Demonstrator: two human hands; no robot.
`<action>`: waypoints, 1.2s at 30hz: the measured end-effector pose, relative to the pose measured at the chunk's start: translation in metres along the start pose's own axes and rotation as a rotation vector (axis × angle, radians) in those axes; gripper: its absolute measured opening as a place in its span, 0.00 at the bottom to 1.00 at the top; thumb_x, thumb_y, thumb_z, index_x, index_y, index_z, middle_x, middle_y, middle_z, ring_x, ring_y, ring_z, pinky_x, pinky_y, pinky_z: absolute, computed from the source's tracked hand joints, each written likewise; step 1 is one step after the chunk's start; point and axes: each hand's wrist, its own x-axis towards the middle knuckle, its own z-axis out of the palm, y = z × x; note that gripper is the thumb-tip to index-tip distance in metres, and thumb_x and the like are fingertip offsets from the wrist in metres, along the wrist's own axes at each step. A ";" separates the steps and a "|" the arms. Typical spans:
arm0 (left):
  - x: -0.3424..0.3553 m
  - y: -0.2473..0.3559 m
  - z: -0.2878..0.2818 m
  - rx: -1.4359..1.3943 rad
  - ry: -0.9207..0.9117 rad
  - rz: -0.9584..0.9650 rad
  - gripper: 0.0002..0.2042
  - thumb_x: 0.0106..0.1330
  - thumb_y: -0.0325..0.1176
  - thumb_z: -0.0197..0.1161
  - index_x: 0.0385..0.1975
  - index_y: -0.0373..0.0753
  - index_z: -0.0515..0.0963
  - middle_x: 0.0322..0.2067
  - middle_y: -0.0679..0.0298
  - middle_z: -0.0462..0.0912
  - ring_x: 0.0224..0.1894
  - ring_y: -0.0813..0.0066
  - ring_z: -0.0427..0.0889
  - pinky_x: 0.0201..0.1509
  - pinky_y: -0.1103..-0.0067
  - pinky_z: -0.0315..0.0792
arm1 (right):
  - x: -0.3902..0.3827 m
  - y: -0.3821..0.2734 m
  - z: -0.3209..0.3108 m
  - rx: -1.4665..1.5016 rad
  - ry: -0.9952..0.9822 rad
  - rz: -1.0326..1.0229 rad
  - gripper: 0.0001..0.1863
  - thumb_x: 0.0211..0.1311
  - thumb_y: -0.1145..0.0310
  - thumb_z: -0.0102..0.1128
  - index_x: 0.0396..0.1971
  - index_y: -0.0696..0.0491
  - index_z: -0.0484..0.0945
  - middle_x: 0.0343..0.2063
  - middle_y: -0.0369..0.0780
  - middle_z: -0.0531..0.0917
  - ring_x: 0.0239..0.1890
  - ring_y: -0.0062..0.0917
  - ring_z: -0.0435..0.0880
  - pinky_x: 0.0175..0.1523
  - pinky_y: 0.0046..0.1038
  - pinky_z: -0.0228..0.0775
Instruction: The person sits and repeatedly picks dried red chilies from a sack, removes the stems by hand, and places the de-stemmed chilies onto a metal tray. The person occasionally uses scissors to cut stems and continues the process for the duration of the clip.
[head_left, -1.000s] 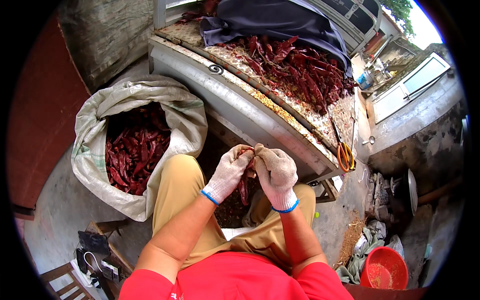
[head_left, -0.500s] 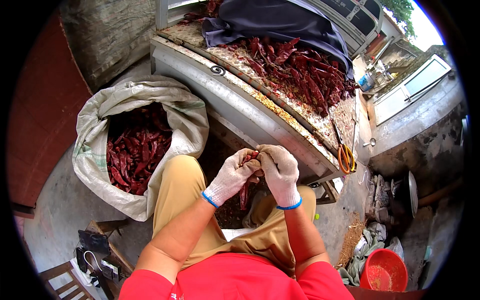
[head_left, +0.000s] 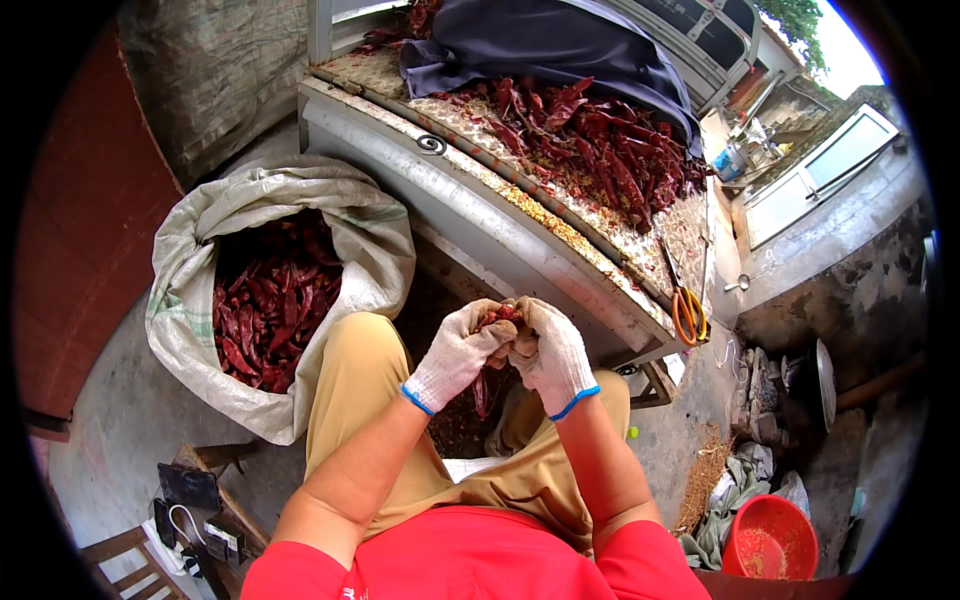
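Note:
My left hand (head_left: 455,352) and my right hand (head_left: 552,355) wear white knit gloves with blue cuffs and meet above my knees. Both are closed together on a dried red chili (head_left: 497,320), whose dark red end hangs down between them. A pile of dried red chilies (head_left: 590,150) lies on the metal table (head_left: 480,205) just ahead of my hands. To my left stands a white woven sack (head_left: 370,260) full of dried red chilies (head_left: 265,300).
Orange-handled scissors (head_left: 686,310) lie at the table's right end. A dark cloth (head_left: 540,45) covers the table's far side. A red plastic bowl (head_left: 770,535) and rags sit on the ground at lower right. A wooden stool (head_left: 130,555) with small items stands at lower left.
Both hands have stayed together on the chili, dropping slightly lower toward my knees. The fingers have shifted around the chili.

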 end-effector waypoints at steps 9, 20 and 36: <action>0.005 -0.012 -0.006 -0.062 -0.012 0.081 0.10 0.71 0.35 0.63 0.40 0.34 0.73 0.24 0.66 0.74 0.23 0.79 0.70 0.29 0.80 0.69 | 0.011 -0.009 -0.036 -0.899 0.245 -0.405 0.15 0.67 0.62 0.57 0.47 0.55 0.79 0.31 0.43 0.84 0.28 0.31 0.80 0.34 0.31 0.74; 0.003 0.096 -0.100 0.446 0.134 0.362 0.19 0.69 0.43 0.67 0.48 0.34 0.73 0.30 0.68 0.78 0.32 0.82 0.78 0.38 0.86 0.74 | -0.013 -0.079 -0.053 -1.778 0.277 -0.309 0.16 0.60 0.55 0.59 0.43 0.46 0.85 0.41 0.44 0.86 0.48 0.41 0.84 0.53 0.39 0.75; 0.036 0.049 -0.084 0.814 0.333 0.160 0.20 0.65 0.23 0.61 0.57 0.33 0.71 0.48 0.56 0.79 0.48 0.75 0.81 0.55 0.77 0.76 | 0.123 -0.181 -0.056 -1.917 0.783 -0.446 0.23 0.63 0.50 0.61 0.50 0.51 0.79 0.52 0.47 0.81 0.55 0.42 0.81 0.56 0.42 0.75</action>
